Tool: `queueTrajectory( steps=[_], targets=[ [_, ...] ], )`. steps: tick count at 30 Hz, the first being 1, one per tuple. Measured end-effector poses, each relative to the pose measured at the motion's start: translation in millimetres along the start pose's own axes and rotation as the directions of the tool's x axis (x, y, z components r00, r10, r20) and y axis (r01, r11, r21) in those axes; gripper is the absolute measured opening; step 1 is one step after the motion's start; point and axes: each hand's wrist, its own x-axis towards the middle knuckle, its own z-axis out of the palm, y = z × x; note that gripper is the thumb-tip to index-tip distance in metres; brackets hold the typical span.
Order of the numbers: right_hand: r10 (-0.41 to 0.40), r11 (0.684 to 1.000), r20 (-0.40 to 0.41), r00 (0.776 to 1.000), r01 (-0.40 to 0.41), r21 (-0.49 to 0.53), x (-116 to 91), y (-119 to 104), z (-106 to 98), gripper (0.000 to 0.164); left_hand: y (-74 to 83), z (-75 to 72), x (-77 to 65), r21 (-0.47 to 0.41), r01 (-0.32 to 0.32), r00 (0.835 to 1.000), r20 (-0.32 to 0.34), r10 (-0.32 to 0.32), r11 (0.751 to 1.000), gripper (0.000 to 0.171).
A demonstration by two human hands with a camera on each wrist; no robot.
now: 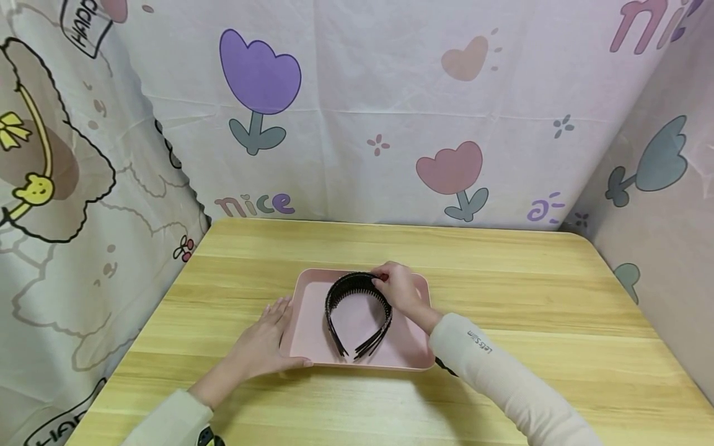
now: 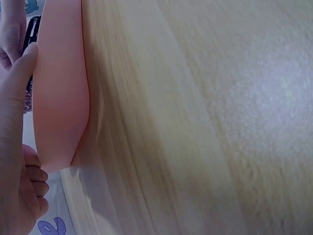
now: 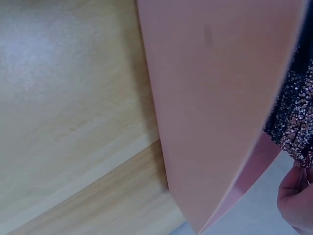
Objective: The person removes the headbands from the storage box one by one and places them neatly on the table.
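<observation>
A nested stack of black toothed headbands (image 1: 357, 285) lies in a shallow pink tray (image 1: 312, 316), their ends pointing to the near rim. In the right wrist view the headbands (image 3: 296, 117) show glittery dark and pinkish outer faces. My right hand (image 1: 400, 289) reaches over the tray and pinches the stack at its upper right curve, thumb and fingertips on the glittery edge. At the tray's left near corner rests my left hand (image 1: 262, 347), fingers extended along the left side and thumb laid against the near rim; in the left wrist view the thumb (image 2: 22, 68) lies at that rim.
The tray stands on a light wood-grain table (image 1: 530, 347). A patterned cloth (image 1: 357, 74) with flowers and hearts hangs behind the table and along both sides.
</observation>
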Motion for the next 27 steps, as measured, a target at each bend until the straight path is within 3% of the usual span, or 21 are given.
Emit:
queueTrajectory(
  steps=[5, 19, 27],
  targets=[
    [-0.017, 1.000, -0.014, 1.000, 0.018, 0.011, 0.8, -0.6, -0.3, 0.010, -0.8, 0.5, 0.1, 0.013, -0.007, 1.000, -0.006, 0.007, 1.000, 0.116],
    [0.022, 0.998, 0.054, 0.998, -0.025, 0.052, 4.3, -3.2, -10.9, 0.011, -1.4, 1.8, -0.1, 0.002, -0.004, 1.000, -0.013, 0.004, 1.000, 0.117],
    [0.011, 0.999, 0.021, 1.000, -0.012, 0.038, 8.2, 2.4, -20.4, 0.011, -2.1, 2.5, -0.7, -0.002, -0.004, 1.000, -0.026, 0.004, 1.000, 0.118]
  ],
)
